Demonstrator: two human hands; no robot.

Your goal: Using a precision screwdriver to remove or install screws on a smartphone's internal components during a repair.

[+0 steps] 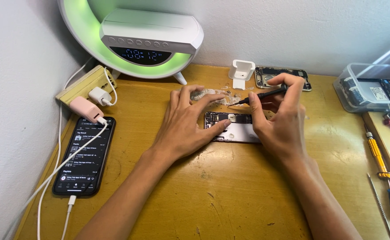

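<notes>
An opened phone [234, 128] lies in the middle of the wooden desk [230, 195], its circuit board and metal shield showing. My left hand [187, 121] rests flat on the phone's left end, thumb against its lower edge, holding it steady. My right hand [280, 116] grips a thin black screwdriver [262, 95] like a pen. Its tip points left, just above the phone's upper edge. A patch of scraped residue [212, 95] sits on the desk beyond the phone.
A black phone [85, 155] on a white cable lies at left beside a power strip [85, 84] with chargers. A glowing clock lamp [147, 35], a white stand [241, 72] and another opened phone [270, 74] stand behind. A plastic box [372, 87] and yellow screwdriver [378, 155] are right.
</notes>
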